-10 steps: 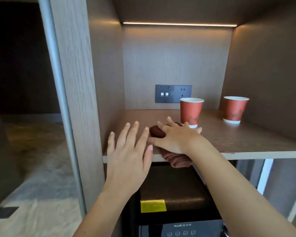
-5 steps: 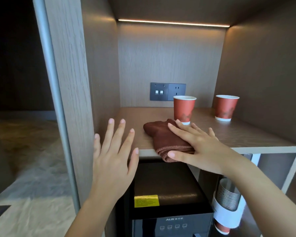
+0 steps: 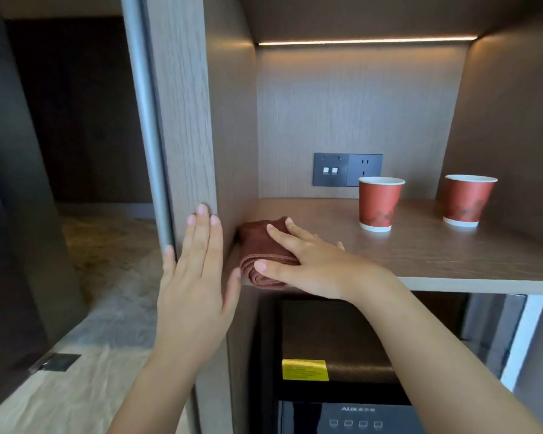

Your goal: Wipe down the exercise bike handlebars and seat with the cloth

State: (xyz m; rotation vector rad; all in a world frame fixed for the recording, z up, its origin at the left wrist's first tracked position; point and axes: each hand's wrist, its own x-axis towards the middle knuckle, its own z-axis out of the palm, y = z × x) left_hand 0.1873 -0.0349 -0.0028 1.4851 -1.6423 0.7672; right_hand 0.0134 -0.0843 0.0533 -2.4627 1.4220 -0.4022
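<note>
**Fetching the cloth from the shelf**

Left to right: the left hand lies flat and open against the cabinet's upright panel, holding nothing — probably steadying the reach. Just beside it, the cloth, a folded brown towel, sits at the shelf's front left corner, one roll overhanging the edge. The right hand rests on top of it, fingers spread and thumb along the near fold; the grip is not yet closed, so the cloth seems pressed rather than held. Two paper cups stand further right, well apart. No exercise bike is in view — the wiping has not begun.
</note>
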